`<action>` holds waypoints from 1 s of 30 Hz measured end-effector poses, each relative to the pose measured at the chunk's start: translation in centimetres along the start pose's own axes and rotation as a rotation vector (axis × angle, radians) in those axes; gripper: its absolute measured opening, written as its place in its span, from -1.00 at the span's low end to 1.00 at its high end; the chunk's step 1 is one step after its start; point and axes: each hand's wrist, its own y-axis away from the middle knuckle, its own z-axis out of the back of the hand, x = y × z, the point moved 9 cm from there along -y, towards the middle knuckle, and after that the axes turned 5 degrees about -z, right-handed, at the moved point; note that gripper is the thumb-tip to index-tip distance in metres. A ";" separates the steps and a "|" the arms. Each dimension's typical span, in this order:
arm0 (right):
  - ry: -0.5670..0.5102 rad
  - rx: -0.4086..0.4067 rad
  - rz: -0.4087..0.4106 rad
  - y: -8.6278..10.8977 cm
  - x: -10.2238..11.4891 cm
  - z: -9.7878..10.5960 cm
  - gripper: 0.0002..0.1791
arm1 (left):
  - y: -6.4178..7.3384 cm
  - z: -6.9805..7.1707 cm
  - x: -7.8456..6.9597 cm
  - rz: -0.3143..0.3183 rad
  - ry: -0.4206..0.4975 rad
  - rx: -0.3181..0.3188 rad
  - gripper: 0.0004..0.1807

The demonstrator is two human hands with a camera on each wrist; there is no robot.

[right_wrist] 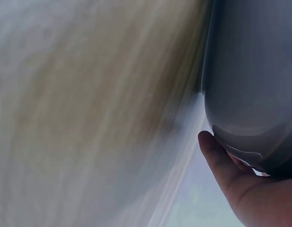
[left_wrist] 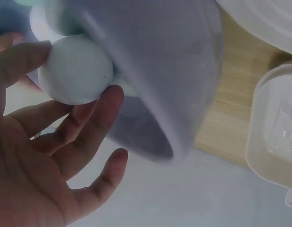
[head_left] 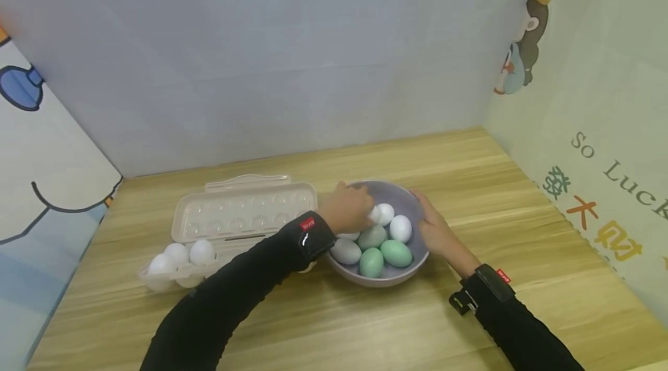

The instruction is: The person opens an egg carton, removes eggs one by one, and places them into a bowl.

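Note:
In the left wrist view my left hand [left_wrist: 65, 137] pinches a white egg [left_wrist: 75, 71] between thumb and fingers, right at the bowl's rim. The head view has this hand reaching over the left side of a grey-purple bowl [head_left: 378, 281]. Inside the bowl are white eggs [head_left: 400, 228], green eggs [head_left: 396, 253] and greyish eggs [head_left: 346, 251]. On the bowl's right side, my right hand [head_left: 437, 232] grips the rim; the right wrist view shows fingers against the bowl's smooth outer wall [right_wrist: 254, 71].
Left of the bowl lies a clear plastic egg carton [head_left: 242, 203] with its lid raised back. Three white eggs [head_left: 202, 252] sit at its left end. My left forearm crosses in front of the carton. Printed cloth walls border the wooden table [head_left: 292, 324] at the back and sides.

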 end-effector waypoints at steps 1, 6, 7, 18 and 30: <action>0.004 0.001 -0.003 0.0 0.0 0.0 -0.26 | -0.1 -0.1 0.0 0.001 -0.009 -0.001 -0.78; 0.026 0.001 -0.023 0.0 0.0 -0.1 -0.27 | -0.3 -0.3 0.0 0.023 -0.037 0.000 -0.74; 0.027 0.002 -0.026 0.0 0.1 -0.2 -0.27 | -0.3 -0.3 0.0 0.034 -0.038 0.006 -0.74; 0.022 0.000 -0.022 0.0 -0.1 -0.3 -0.27 | 0.5 -0.1 0.3 0.077 -0.053 0.029 -0.64; 0.035 0.018 -0.030 0.1 0.0 -0.4 -0.25 | 6.5 3.9 6.0 0.240 0.052 -0.012 -0.57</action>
